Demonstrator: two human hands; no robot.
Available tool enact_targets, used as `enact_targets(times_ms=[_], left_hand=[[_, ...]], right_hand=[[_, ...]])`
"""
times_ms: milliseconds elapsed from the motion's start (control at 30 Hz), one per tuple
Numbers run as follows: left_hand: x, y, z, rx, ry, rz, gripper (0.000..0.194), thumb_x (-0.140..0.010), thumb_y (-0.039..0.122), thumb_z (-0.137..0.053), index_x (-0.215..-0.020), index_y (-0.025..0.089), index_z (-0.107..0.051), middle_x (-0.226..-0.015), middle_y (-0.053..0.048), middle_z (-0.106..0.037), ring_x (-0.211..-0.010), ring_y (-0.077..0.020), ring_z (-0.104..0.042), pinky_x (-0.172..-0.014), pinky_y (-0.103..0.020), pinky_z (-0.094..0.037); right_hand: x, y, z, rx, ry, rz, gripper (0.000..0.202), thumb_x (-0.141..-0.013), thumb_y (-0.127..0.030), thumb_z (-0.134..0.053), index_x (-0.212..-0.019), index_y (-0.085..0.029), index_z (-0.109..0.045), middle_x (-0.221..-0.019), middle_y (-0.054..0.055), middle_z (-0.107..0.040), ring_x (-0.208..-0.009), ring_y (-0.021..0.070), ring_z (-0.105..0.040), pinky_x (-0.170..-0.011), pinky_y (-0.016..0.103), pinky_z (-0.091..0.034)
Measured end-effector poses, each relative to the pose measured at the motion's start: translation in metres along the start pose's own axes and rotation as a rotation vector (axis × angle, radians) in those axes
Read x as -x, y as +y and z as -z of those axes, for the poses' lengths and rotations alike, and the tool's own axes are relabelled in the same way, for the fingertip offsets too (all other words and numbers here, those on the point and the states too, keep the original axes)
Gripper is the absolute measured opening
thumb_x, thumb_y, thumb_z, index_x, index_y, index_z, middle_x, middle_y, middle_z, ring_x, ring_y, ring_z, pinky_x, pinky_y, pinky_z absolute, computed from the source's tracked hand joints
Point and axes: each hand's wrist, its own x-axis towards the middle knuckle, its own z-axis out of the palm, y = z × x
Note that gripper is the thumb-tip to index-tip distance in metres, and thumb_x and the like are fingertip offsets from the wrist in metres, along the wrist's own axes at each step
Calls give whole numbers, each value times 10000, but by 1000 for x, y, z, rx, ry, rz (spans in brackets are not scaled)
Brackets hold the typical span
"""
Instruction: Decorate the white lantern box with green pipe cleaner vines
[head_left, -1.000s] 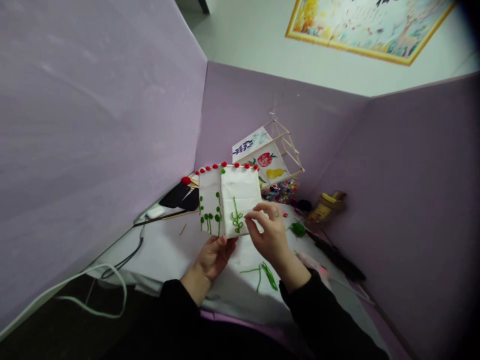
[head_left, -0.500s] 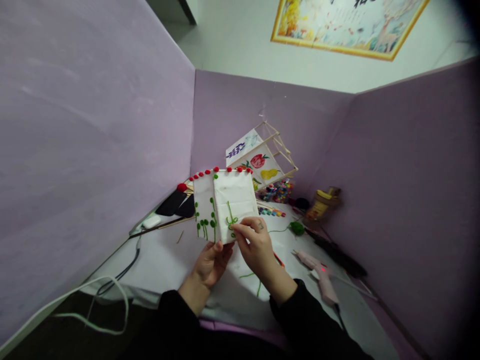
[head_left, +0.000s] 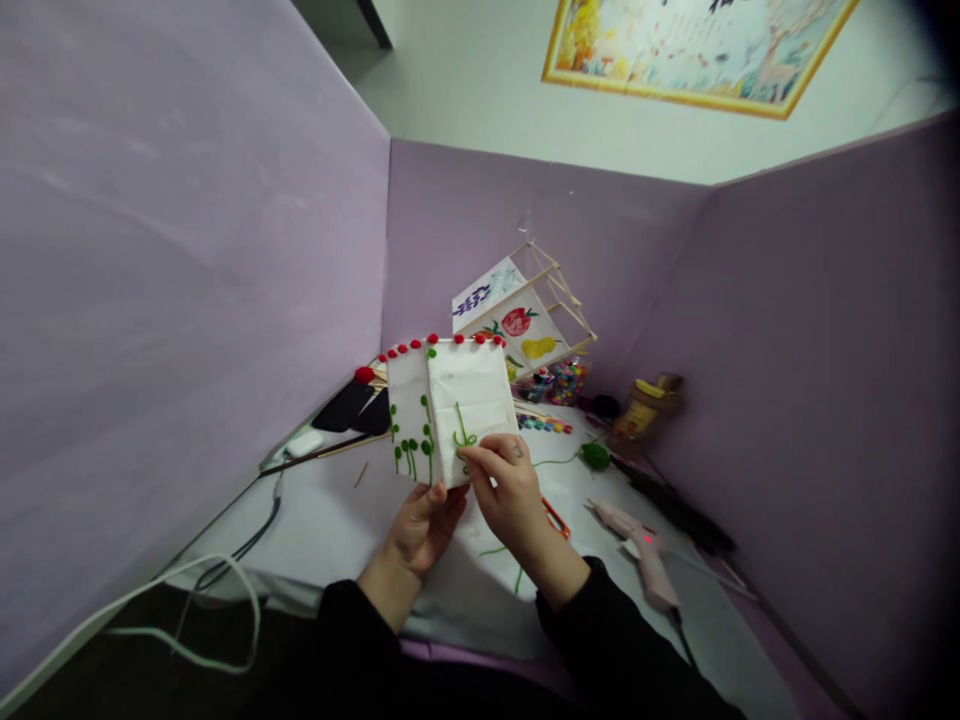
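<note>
A white paper lantern [head_left: 474, 378] is held up over the table, with red pompoms along its top edge and green yarn plant shapes on its left face. My left hand [head_left: 420, 528] grips its lower edge from below, thumb in front and the other fingers partly hidden. On the right face lies a looped piece of green yarn [head_left: 459, 425]. The fingertips of my right hand [head_left: 510, 485] are pinched together on the lower part of this yarn, against the paper.
Behind stands a stick-framed lantern [head_left: 525, 315] painted with fruit. On the right lie a pink glue gun [head_left: 641, 550] with its light on and a green yarn ball [head_left: 595, 457]. An orange cutter [head_left: 556, 517] is partly behind my right wrist. Black sheets [head_left: 343, 405] lie left.
My right hand has shifted very slightly, still pinching at the yarn. The lantern and my left hand stay almost where they were.
</note>
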Motion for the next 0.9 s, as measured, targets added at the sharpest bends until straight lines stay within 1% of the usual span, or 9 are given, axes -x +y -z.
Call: enact_targets(times_ms=[100, 267, 500, 567, 667, 733, 900], left_hand=[[0, 0, -1, -2, 2, -3, 155, -685, 128, -749, -832, 169, -721, -862, -44, -759, -825, -167, -692, -728, -224, -527], [-1, -1, 2, 3, 4, -7, 244, -695, 116, -736, -932, 170, -711, -889, -52, -755, -845, -168, -686, -752, -236, -518], [-1, 0, 3, 7, -8, 7, 194, -685, 125, -749, -873, 159, -718, -875, -54, -759, -819, -167, -693, -736, -226, -528], [-1, 0, 4, 6, -21, 10, 217, -698, 121, -738, -910, 162, -714, -871, -49, -759, -826, -164, -692, -742, -223, -526], [-1, 0, 5, 6, -28, 12, 308, -711, 114, -725, -1012, 175, -694, -881, -44, -758, -839, -163, -689, -755, -224, -525], [-1, 0, 6, 6, -29, 11, 332, -711, 113, -724, -1035, 177, -689, -886, -45, -758, -840, -165, -690, -749, -222, -528], [-1, -1, 4, 11, -6, 2, 250, -691, 112, -742, -935, 161, -715, -896, -58, -757, -842, -173, -693, -736, -220, -537]], right_hand=[[-2, -2, 0, -4, 1, -7, 193, -859, -148, -519, -954, -200, -678, -851, 67, -569, -849, 202, -505, -764, 371, -464], [0, -3, 2, -35, 12, -8, 200, -852, -137, -519, -957, -204, -676, -852, 64, -568, -846, 198, -508, -763, 369, -465], [6, -1, 4, -45, 48, -21, 196, -844, -126, -527, -944, -201, -678, -826, 57, -557, -827, 192, -516, -751, 354, -462], [5, 0, 3, -32, 56, -22, 200, -843, -124, -532, -957, -194, -680, -826, 59, -557, -827, 192, -513, -754, 353, -459], [3, 1, 1, -24, 53, -11, 189, -846, -128, -536, -952, -188, -681, -825, 60, -560, -824, 191, -506, -757, 353, -455], [2, 1, 0, -17, 48, -8, 183, -851, -135, -534, -945, -189, -681, -829, 62, -563, -828, 192, -504, -762, 358, -455], [0, 0, -1, -16, 40, -25, 195, -862, -147, -520, -958, -200, -681, -836, 63, -564, -837, 196, -505, -763, 365, -458]])
